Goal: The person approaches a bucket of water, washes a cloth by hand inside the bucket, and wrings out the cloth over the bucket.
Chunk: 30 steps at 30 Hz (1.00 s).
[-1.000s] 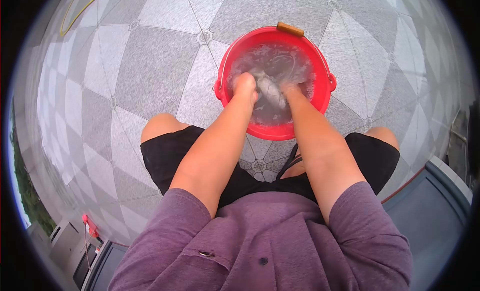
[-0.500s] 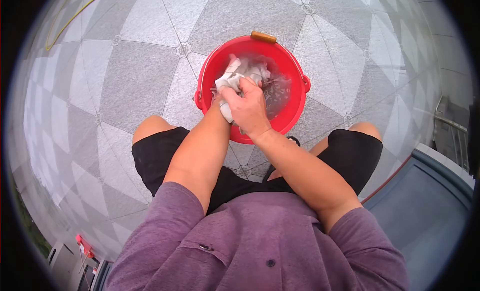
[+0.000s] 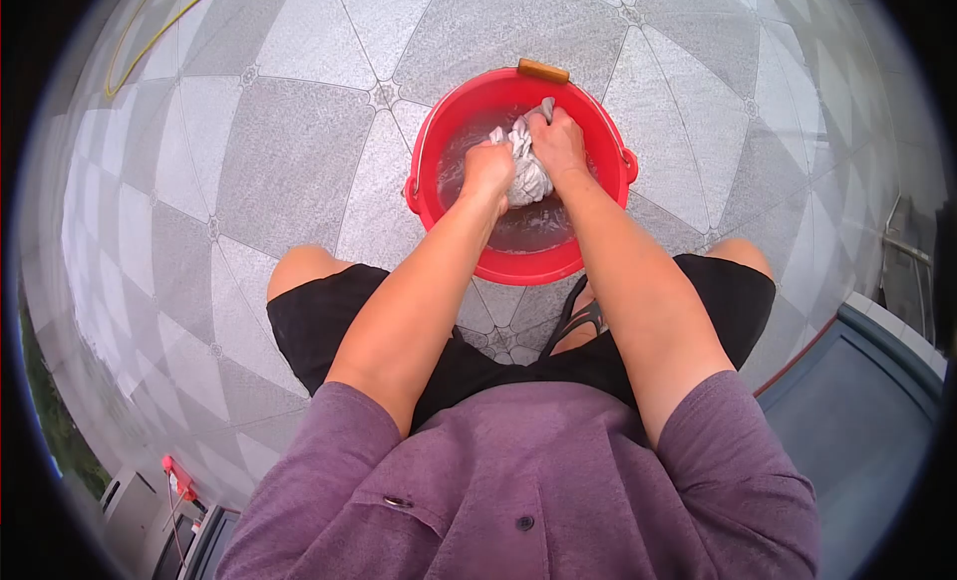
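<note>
A red bucket [image 3: 523,273] stands on the tiled floor between my knees, with murky water [image 3: 528,231] in it. Inside the rim, a wet white cloth [image 3: 528,181] hangs bunched and twisted between my two hands, just over the water. My left hand [image 3: 488,169] is closed around the cloth's left side. On the other side, my right hand [image 3: 558,142] grips the upper right part, and a bit of cloth pokes out above the fist. My fingertips are mostly hidden by the cloth and the backs of my hands.
The bucket's wire handle with a wooden grip [image 3: 543,71] rests at the far rim. A yellow hose [image 3: 150,44] lies on the floor at upper left. A blue-grey panel [image 3: 847,411] is at lower right, and a red object [image 3: 179,477] at lower left.
My hands have moved apart from their crossed position. The cloth, earlier wrapped over my left hand and wrist, is now bunched between both fists. The view has shifted slightly.
</note>
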{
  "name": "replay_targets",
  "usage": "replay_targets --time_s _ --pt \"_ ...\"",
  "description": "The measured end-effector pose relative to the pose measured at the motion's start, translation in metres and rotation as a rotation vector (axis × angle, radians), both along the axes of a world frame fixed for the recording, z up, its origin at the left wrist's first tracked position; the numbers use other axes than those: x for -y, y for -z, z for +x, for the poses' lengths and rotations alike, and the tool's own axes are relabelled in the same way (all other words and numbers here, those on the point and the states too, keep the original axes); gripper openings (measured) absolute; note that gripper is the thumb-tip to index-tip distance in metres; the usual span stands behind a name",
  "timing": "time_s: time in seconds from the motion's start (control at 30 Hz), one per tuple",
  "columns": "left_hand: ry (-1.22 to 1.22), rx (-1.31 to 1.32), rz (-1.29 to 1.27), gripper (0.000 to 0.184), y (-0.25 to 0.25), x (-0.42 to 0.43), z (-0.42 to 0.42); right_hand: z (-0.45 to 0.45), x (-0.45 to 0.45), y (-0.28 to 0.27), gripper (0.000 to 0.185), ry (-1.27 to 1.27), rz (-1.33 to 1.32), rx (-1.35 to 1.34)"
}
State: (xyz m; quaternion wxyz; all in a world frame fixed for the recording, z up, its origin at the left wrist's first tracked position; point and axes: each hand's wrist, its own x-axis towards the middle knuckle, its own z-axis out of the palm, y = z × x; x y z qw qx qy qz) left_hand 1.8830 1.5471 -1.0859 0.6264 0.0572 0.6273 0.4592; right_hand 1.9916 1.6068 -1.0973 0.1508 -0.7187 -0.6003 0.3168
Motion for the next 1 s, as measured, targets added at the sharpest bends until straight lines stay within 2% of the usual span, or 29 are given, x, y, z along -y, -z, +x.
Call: replay_targets --time_s 0.1,0.13,0.2,0.3,0.33,0.4,0.5,0.6,0.63,0.67,0.7,0.77,0.83,0.93,1.0 --pt "-0.134 -0.115 -0.063 0.024 -0.010 -0.001 -0.011 0.012 0.021 0.052 0.047 -0.102 -0.067 0.098" --pt "-0.080 -0.184 -0.137 0.027 -0.003 0.000 -0.017 0.017 0.032 0.079 0.048 -0.144 -0.119 0.129" --pt "0.033 -0.312 -0.286 0.034 0.022 0.001 -0.029 0.005 0.048 0.045 0.055 0.003 -0.408 0.118" --pt "-0.104 -0.155 -0.269 0.037 0.076 0.010 -0.030 0.010 0.051 0.076 0.053 0.079 -0.537 0.101" --pt "-0.167 -0.145 -0.237 0.040 0.074 0.010 -0.030 0.013 0.047 0.078 0.052 0.145 -0.563 -0.013" --pt "-0.292 -0.124 -0.170 0.044 0.071 0.008 -0.030 0.024 0.033 0.081 0.051 0.419 -0.660 -0.435" --pt "-0.124 0.409 -0.204 0.044 0.071 -0.008 -0.037 0.020 0.029 0.025 0.049 0.722 -0.702 -1.094" --pt "-0.047 0.559 -0.041 0.043 0.055 -0.010 -0.027 0.006 0.044 -0.025 0.034 0.590 -0.614 -1.469" --pt "-0.023 0.605 0.014 0.045 0.051 -0.011 -0.027 -0.008 0.053 -0.034 0.032 0.518 -0.450 -1.433" --pt "-0.061 0.577 0.000 0.062 0.084 -0.013 -0.028 -0.020 0.064 -0.069 0.027 0.438 -0.402 -1.423" --pt "-0.018 0.747 0.126 0.053 0.097 -0.014 -0.038 -0.034 0.073 -0.093 0.027 0.412 -0.363 -1.420" --pt "-0.002 0.810 0.242 0.051 0.082 -0.011 -0.036 -0.055 0.090 -0.107 0.020 0.222 -0.250 -1.334" --pt "-0.016 0.810 0.301 0.048 0.066 -0.005 -0.034 -0.060 0.095 -0.108 0.021 -0.039 -0.139 -0.849" --pt "-0.086 0.672 0.319 0.045 0.064 0.003 -0.032 -0.064 0.093 -0.130 0.027 -0.244 0.129 -0.353" --pt "-0.128 0.511 0.304 0.042 0.067 0.003 -0.029 -0.059 0.075 -0.108 0.029 -0.183 0.073 -0.230"
